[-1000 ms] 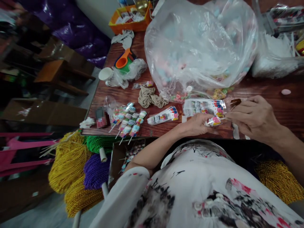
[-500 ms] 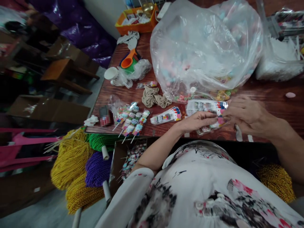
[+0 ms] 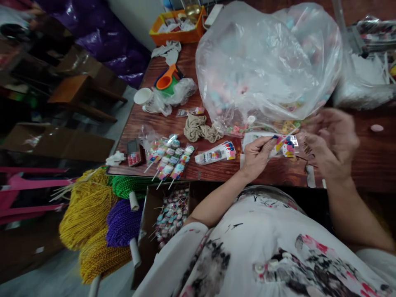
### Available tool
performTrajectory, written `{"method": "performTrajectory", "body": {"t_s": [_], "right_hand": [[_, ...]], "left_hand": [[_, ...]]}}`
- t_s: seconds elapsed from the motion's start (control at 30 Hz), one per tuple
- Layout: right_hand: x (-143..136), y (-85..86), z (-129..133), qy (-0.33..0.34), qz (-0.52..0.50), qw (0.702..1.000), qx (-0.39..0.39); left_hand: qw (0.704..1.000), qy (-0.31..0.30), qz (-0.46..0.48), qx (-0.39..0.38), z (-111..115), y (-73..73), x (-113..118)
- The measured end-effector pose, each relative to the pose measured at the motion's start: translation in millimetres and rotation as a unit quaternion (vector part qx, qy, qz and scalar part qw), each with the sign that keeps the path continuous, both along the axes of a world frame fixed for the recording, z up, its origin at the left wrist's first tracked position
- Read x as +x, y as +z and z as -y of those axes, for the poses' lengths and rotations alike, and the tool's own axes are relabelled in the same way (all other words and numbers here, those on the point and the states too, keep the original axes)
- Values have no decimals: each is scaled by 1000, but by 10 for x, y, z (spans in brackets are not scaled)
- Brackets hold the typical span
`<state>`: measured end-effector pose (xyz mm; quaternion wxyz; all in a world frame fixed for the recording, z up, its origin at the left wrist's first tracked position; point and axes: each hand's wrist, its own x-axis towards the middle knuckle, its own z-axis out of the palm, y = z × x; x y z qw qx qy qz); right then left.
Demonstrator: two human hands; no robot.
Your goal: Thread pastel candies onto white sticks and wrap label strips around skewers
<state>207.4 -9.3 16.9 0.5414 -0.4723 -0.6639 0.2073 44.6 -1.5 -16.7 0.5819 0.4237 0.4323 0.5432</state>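
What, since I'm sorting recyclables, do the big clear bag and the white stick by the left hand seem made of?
Bag: thin, glossy plastic film, judging by its see-through creases and highlights.
White stick: dull, evenly white, perhaps paper or plastic; too small to tell.

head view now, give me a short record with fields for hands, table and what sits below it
left hand: pinching a wrapped item with a white stick
right hand: blurred, near the stick's tip; grip unclear
table: printed packets, wrapped skewers, beige cloth, large clear bag
below: open box, wrapped pieces, yellow cord, purple cord, green cord
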Motion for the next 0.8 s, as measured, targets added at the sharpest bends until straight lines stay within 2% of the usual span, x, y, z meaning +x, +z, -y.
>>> {"method": "performTrajectory", "body": {"t_s": [0.07, 0.13, 0.23, 0.33, 0.4, 0.57, 0.63, 0.73, 0.8], "right_hand": [[-101, -121, 114, 1, -4, 999, -42], [-208, -259, 199, 0, -27, 999, -42], [-281, -393, 230, -19, -88, 996, -12], [-270, -415, 212, -16, -81, 997, -2], [-280, -406, 214, -29, -65, 997, 4], [-418, -428, 234, -82, -44, 994, 60], [-438, -443, 215, -71, -52, 995, 39], [-320, -426, 171, -66, -31, 997, 0], [-153, -379, 156, -64, 53, 995, 47]], "left_hand": [[997, 4, -19, 73, -14, -18, 16], [994, -12, -28, 108, 14, -38, 39], [998, -55, -2, 36, 107, -67, 62], [988, -113, 70, -78, 196, -70, 39], [977, -143, 110, -117, 234, -46, 4], [962, -200, 112, -145, 260, 41, -85], [961, -221, 85, -144, 250, 57, -117], [955, -243, 59, -160, 232, 67, -169], [945, -258, 67, -189, 221, 78, -209]]}}
